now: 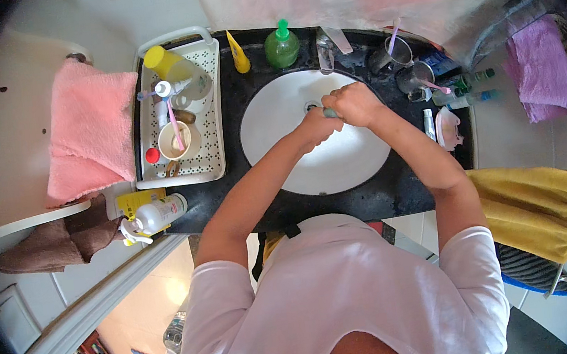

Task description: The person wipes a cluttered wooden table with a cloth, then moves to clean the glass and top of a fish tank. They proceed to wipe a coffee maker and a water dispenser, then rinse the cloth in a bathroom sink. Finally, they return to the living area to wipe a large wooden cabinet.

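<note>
green soap bottle + yellow tube behind sink, white spray bottle w/ yellow label on left.

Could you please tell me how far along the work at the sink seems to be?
Done: nothing clearly finished; the white basin shows no foam or standing water. In hand: both hands, left hand and right hand, meet over the basin around a small greenish object. Left: cannot be judged here.
</note>
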Action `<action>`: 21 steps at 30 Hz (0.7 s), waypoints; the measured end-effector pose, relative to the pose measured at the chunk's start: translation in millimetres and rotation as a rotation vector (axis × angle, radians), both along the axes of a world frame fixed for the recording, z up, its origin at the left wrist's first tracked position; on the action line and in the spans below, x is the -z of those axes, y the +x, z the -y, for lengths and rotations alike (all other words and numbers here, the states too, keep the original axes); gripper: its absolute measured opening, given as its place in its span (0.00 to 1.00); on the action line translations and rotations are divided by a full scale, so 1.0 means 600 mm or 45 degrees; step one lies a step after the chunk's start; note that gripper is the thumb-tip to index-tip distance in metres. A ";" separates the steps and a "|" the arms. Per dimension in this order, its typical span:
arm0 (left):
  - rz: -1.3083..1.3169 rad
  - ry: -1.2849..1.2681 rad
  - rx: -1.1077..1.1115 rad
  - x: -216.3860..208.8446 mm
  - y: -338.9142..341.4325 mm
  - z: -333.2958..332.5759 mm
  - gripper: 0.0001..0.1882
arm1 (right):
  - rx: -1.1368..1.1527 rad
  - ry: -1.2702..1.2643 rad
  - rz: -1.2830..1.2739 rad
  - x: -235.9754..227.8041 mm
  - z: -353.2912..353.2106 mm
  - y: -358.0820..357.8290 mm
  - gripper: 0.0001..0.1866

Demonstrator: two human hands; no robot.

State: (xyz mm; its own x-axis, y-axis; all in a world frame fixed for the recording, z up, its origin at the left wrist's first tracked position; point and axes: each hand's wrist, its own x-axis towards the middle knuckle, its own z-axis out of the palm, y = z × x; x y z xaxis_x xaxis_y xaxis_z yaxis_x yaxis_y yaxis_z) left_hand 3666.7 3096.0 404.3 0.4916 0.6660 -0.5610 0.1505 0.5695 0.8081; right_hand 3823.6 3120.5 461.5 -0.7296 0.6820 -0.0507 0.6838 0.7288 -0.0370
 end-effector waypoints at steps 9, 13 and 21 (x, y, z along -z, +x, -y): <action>0.337 -0.440 0.182 -0.064 -0.020 0.023 0.15 | -0.371 0.071 -0.114 -0.038 -0.008 0.001 0.03; 0.403 -0.495 0.163 -0.095 -0.022 0.038 0.14 | -0.479 0.090 -0.151 -0.059 -0.010 0.000 0.03; 0.328 -0.064 0.043 -0.136 -0.041 0.039 0.11 | -0.169 -0.001 -0.348 -0.072 -0.010 -0.005 0.03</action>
